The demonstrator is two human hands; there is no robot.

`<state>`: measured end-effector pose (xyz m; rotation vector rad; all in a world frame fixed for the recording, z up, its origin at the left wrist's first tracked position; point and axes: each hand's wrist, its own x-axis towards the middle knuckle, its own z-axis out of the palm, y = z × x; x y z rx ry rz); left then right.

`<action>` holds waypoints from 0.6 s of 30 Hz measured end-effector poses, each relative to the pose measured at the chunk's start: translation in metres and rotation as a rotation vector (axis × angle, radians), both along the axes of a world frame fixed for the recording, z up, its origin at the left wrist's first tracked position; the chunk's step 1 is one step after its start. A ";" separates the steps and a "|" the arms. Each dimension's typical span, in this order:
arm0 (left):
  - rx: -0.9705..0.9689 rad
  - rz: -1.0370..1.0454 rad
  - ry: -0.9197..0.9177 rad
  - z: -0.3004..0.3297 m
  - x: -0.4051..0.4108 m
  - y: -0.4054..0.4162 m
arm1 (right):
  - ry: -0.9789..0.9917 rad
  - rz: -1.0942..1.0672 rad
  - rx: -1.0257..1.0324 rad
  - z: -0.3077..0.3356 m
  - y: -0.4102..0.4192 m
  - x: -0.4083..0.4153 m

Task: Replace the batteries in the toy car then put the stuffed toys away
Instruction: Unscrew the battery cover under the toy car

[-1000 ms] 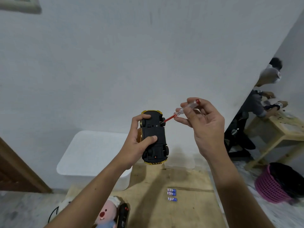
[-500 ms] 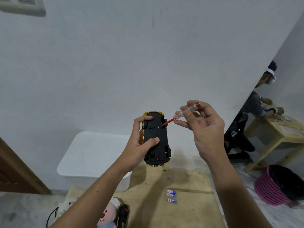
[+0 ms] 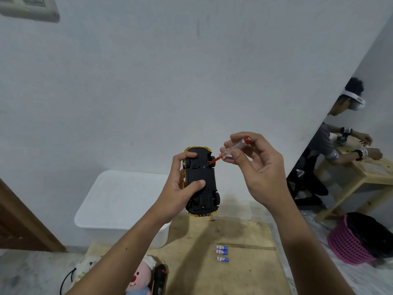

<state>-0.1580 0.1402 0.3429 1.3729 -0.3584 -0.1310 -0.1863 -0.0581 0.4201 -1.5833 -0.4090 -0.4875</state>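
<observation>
My left hand [image 3: 177, 189] grips a yellow toy car [image 3: 201, 179] held up in the air, its black underside facing me. My right hand [image 3: 258, 169] pinches a small screwdriver [image 3: 230, 151] with a clear handle and red shaft. Its tip touches the underside near the car's far wheels. Three small batteries [image 3: 222, 252] lie on the wooden board [image 3: 244, 269] below. A pink stuffed toy [image 3: 139, 278] and a white stuffed toy [image 3: 86, 268] lie at the board's near left, partly hidden by my left arm.
A white lidded storage bin [image 3: 119, 201] stands against the wall behind the board. A black remote control [image 3: 160, 277] lies beside the pink toy. A pink basket [image 3: 350, 245] sits at the right. Another person works at a wooden table [image 3: 365, 173] far right.
The car and both hands have shifted slightly lower and right in view as the head moved. The screwdriver tip stays on the car's underside.
</observation>
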 end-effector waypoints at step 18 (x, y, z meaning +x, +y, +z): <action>0.039 -0.002 -0.004 0.002 -0.004 -0.004 | -0.096 -0.122 -0.102 0.010 0.005 0.002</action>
